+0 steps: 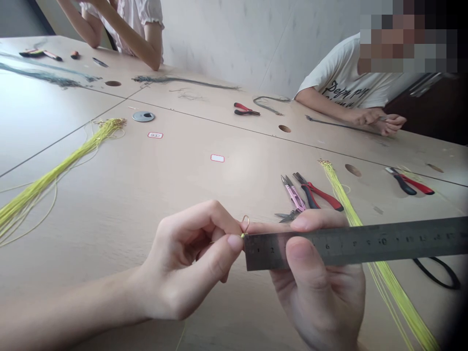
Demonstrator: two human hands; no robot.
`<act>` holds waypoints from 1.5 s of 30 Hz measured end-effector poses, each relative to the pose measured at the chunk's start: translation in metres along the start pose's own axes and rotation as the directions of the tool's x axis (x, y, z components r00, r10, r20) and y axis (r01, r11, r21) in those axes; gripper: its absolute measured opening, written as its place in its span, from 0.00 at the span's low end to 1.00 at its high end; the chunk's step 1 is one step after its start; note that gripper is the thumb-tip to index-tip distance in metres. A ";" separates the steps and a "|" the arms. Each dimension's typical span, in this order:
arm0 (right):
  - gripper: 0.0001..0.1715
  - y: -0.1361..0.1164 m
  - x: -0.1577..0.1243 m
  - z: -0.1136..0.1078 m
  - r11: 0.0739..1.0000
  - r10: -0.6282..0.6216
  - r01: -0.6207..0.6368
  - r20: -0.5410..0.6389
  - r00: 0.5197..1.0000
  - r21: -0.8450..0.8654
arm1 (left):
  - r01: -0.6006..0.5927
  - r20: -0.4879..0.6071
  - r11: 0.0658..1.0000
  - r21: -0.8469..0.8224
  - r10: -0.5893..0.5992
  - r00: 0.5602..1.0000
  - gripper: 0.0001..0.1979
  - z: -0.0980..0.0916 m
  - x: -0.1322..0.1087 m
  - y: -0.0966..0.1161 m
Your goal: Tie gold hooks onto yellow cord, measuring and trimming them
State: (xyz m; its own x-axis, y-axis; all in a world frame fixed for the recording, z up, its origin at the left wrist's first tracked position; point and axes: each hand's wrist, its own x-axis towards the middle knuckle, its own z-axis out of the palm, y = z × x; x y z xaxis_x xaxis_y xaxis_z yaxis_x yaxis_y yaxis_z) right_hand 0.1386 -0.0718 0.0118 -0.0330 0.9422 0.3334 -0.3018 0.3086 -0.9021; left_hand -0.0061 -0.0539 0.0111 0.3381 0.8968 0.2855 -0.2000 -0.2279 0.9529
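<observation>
My left hand (190, 263) is closed in a pinch on a thin yellow cord whose small gold loop (245, 223) sticks up at my fingertips. My right hand (321, 282) grips a steel ruler (365, 241) between thumb and fingers, holding it level. The ruler's zero end touches the cord's tip. The rest of the cord is hidden behind my left hand, though a faint yellow strand (182, 336) shows below it.
Pink thread snips (292, 195) and red-handled pliers (320, 194) lie just beyond the ruler. Yellow cord bundles lie at right (365, 234) and at left (51, 173). Two other people sit at the far side of the table (127, 29) (351, 83). More pliers (409, 183) (245, 109) lie about.
</observation>
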 end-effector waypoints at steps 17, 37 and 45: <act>0.06 0.000 0.002 0.002 1.000 -0.017 0.017 -0.042 0.999 -0.020 | -0.015 0.011 1.000 0.007 0.015 1.000 0.10 0.001 0.000 0.000; 0.06 -0.001 0.003 0.003 1.000 -0.018 0.018 -0.003 1.000 -0.019 | -0.021 0.008 1.000 0.016 0.021 1.000 0.10 0.000 0.001 0.002; 0.06 -0.002 0.001 0.002 1.000 -0.010 0.010 -0.033 0.999 -0.021 | -0.025 0.013 1.000 0.006 0.025 1.000 0.10 -0.001 0.001 0.000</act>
State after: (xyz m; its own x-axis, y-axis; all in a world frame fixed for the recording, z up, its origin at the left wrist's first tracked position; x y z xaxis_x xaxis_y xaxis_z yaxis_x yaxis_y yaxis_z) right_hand 0.1375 -0.0713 0.0140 0.0012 0.9427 0.3337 -0.2815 0.3205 -0.9044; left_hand -0.0063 -0.0522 0.0113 0.3453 0.8857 0.3104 -0.2027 -0.2526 0.9461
